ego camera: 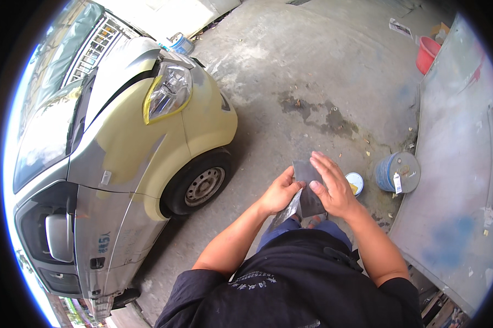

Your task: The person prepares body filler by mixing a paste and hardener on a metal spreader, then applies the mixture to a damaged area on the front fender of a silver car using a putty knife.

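Observation:
My left hand (280, 192) grips a dark grey sheet that looks like sandpaper (311, 203), along with a crumpled silvery piece (286, 212) hanging below the fingers. My right hand (332, 184) lies against the sheet's right side, fingers extended and thumb near its face; whether it grips the sheet is not clear. To the left stands a silver van (119, 164) with yellowish filler or primer over its front fender and bumper. Yellow masking tape (148, 108) edges its headlight (170, 88). The front wheel (203, 184) is nearest to my left hand.
Right of my hands, a small white-lidded tub (354, 182) and a blue bucket with a grey lid (397, 172) stand on the concrete floor (271, 74). A large pale panel (455, 164) borders the right side. Farther off are a red bucket (427, 53) and a blue pail (181, 44).

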